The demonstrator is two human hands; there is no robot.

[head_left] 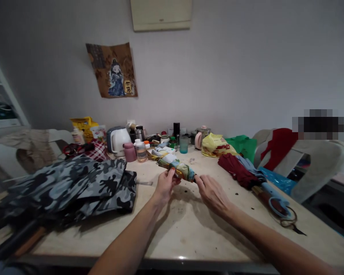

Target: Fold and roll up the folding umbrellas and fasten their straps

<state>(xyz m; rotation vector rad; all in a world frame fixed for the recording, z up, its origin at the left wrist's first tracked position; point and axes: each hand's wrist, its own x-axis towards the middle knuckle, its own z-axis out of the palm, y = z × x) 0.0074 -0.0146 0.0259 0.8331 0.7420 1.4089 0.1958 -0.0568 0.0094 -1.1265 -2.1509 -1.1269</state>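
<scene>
Left hand grips the multicolored folded umbrella around its body, thumb on top; right hand pinches its right end, fingers closed. Umbrella is held over the middle of the table. Camouflage umbrella lies loosely gathered at left; dark red umbrella lies at right. Farther back stand a white kettle, pink jar and teal cup. Poster hangs on the far wall.

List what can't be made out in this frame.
Head view:
- Near end of the patterned folded umbrella: hidden by the right hand's fingers.
- Left part of the camouflage umbrella: cut off by the left edge.
- Label text on the green bottle: too small.
- Whatever lies behind the pixelated patch: masked.
</scene>
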